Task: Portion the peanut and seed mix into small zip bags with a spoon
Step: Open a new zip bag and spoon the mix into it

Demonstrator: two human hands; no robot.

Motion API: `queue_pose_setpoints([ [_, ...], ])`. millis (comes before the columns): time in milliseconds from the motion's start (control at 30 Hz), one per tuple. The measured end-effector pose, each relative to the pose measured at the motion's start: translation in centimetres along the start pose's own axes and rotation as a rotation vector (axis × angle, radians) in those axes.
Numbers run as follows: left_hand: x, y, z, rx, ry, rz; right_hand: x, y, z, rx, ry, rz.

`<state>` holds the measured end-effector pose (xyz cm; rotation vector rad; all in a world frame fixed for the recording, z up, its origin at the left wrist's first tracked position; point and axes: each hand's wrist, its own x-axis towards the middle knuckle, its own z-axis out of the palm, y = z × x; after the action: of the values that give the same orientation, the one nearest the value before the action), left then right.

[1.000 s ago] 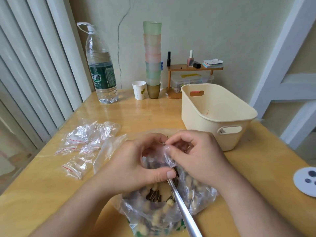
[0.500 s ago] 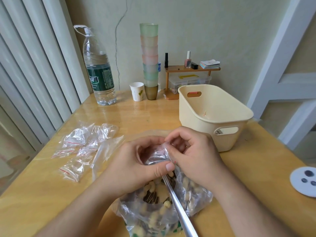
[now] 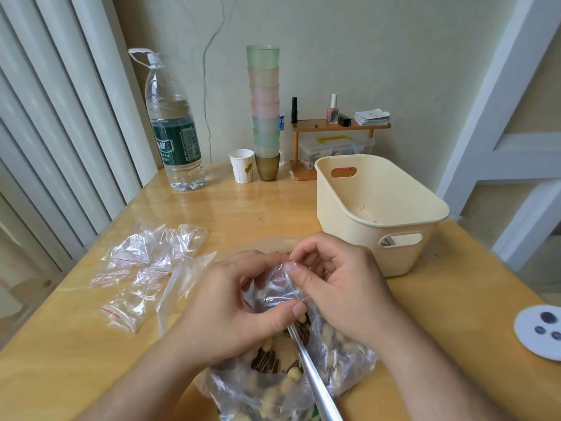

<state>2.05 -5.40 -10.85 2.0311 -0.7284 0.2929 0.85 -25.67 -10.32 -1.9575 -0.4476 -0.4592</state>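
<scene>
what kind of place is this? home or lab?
Most likely a home, a small room corner. A wooden table stands against a cracked painted wall, with nail polish on a little shelf, stacked plastic cups and a big water bottle.

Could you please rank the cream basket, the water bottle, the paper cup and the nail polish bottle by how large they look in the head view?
1. cream basket, though it sits nearer the camera
2. water bottle
3. paper cup
4. nail polish bottle
</scene>
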Motion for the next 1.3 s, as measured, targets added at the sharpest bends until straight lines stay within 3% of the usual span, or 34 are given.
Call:
queue_pose_setpoints([
  [167, 0.1, -0.6, 0.1, -0.116, 0.032, -0.051, 0.2, -0.2, -0.9, 0.187, -0.070, 0.160],
  [267, 0.3, -1.0, 0.0, -0.151, 0.036, -0.132, 0.5, 0.2, -1.7, -0.050, -0.156, 0.205],
  [433, 1.7, -0.8, -1.3, -0.213, 0.013, -0.219, 0.1, -0.5, -1.0, -0.526, -0.583, 0.010],
  [533, 2.8, -0.8, -2.6, -0.208, -0.101, -0.260, 0.2, -1.0, -0.7, -0.552, -0.684, -0.017],
  [633, 3.4, -1.3, -3.5, -0.198, -0.163, -0.271, -0.2, -0.3, -0.3, -0.647, -0.633, -0.081],
  [733, 3.1, -1.9, -3.4, -0.247, -0.166, -0.289, -0.5, 1.1, 0.4, -0.801, -0.473, -0.101],
  [833, 2.7, -2.1, -2.9, -0.326, -0.140, -0.324, -0.2, 2.1, 0.9, -0.604, -0.390, -0.087],
  [967, 2.7, -1.8, -2.4, -0.383, -0.174, -0.315, 1.3, 3.1, 0.2, -0.262, -0.410, 0.009],
  [1133, 2.2, -1.5, -2.2, -0.484, -0.134, -0.307, 0.8, 2.9, 0.0, -0.402, -0.228, -0.148],
  [1300, 2.2, -1.5, -2.0, -0.562, -0.028, -0.279, -0.3, -0.9, 0.9, -0.279, -0.193, -0.015],
])
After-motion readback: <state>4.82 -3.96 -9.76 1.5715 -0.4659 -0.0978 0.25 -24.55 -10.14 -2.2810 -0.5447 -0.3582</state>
